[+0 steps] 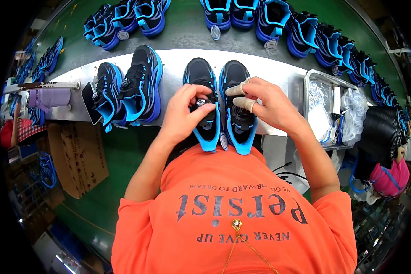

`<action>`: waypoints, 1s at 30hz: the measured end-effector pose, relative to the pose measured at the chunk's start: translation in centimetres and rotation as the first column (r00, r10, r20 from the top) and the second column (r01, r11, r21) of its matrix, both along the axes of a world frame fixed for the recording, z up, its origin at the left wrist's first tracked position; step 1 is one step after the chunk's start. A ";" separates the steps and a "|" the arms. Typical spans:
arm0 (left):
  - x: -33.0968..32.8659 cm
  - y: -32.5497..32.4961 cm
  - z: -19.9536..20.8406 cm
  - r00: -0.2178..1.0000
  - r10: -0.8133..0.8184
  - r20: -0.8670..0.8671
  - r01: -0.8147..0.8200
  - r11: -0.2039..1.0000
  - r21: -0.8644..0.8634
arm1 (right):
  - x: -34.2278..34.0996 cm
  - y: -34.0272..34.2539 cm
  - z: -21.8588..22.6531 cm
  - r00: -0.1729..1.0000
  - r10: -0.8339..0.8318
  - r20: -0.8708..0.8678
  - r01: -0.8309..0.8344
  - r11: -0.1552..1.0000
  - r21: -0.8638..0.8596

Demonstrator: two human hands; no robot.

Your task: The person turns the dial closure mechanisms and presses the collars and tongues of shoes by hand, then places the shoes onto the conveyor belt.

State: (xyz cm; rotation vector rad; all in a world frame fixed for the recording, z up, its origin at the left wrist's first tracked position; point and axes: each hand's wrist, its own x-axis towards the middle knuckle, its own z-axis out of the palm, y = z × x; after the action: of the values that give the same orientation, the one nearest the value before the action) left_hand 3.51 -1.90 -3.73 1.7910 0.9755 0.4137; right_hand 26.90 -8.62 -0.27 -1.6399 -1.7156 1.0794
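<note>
A pair of black sneakers with blue trim stands side by side on the metal bench before me, toes pointing away. My left hand [180, 109] is closed at the left sneaker [199, 68], thumb and fingers around the round dial on its tongue. Over the right sneaker [236, 71], my right hand [271, 105] has bent fingers and thumb gripping at the lacing by its dial [240, 112]. Pale coverings wrap some of its fingertips. An oval tag [223, 140] hangs between the two heels. My fingers partly hide both tongues.
Another sneaker pair [140, 84] stands left on the bench [173, 59], beside a phone [90, 102] and a purple container [52, 98]. A metal tray [308, 98] with plastic bags is at right. Several sneakers [271, 20] line the green surface beyond. A cardboard box [80, 157] sits lower left.
</note>
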 end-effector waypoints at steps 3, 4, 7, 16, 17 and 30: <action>-1.5 1.0 -0.6 0.958 -0.043 0.285 0.114 0.964 -0.240 | -0.1 0.4 -0.7 1.000 0.016 -0.009 -0.015 0.996 0.090; -1.8 0.9 -0.2 0.971 -0.090 0.220 0.119 0.986 -0.119 | -0.3 0.8 -0.8 1.000 0.021 -0.011 -0.020 0.996 0.090; -1.7 -1.2 0.5 0.995 0.030 0.095 -0.062 0.938 0.342 | -1.4 1.8 -0.9 0.998 0.056 0.019 -0.057 0.993 0.106; -3.0 -6.6 1.1 0.842 0.523 0.131 -0.195 0.521 -0.831 | -5.5 4.0 -2.6 0.953 0.301 0.019 -0.301 0.942 0.148; -2.8 -6.6 1.2 0.814 0.564 0.141 -0.197 0.495 -0.846 | -6.0 3.6 -2.5 0.972 0.217 0.087 -0.228 0.962 0.147; -2.5 -7.3 1.0 0.897 0.432 0.092 -0.211 0.602 -0.770 | -7.2 2.2 -3.1 0.988 0.074 0.139 -0.105 0.967 0.233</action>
State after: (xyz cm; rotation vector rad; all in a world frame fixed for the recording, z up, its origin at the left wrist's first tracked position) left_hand 1.04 -9.24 -2.71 0.7662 1.0694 0.3895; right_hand 19.71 -6.37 -3.35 -1.5201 -1.9366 0.7833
